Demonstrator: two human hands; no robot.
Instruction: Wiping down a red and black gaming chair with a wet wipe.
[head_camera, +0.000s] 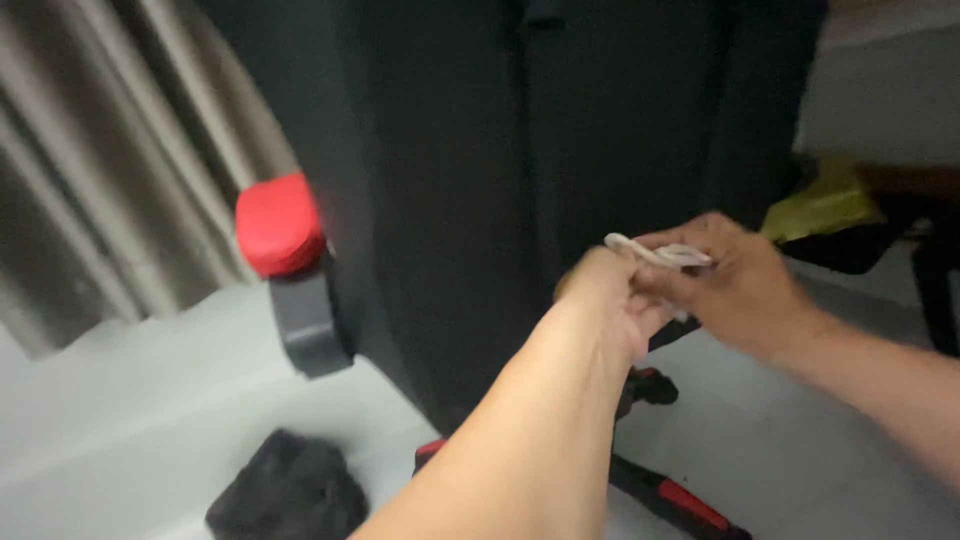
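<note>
Both hands meet: left hand (610, 300) and right hand (735, 280) pinch a thin white strip (655, 252) between fingertips — looks light, limp; best gripped at its ends.

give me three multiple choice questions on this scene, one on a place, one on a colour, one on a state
1. Where does the dark cloth lie?
A. on the floor at lower left
B. on the armrest
C. in the right hand

2. What colour is the armrest pad?
A. yellow
B. red
C. white

3. How is the white strip held?
A. lying loose on the floor
B. pinched between both hands
C. hanging from the curtain

Answers:
1 A, it sits on the pale floor below the pad.
2 B, the pad is bright red.
3 B, the left hand and right hand meet on it before the black chair back.
</note>
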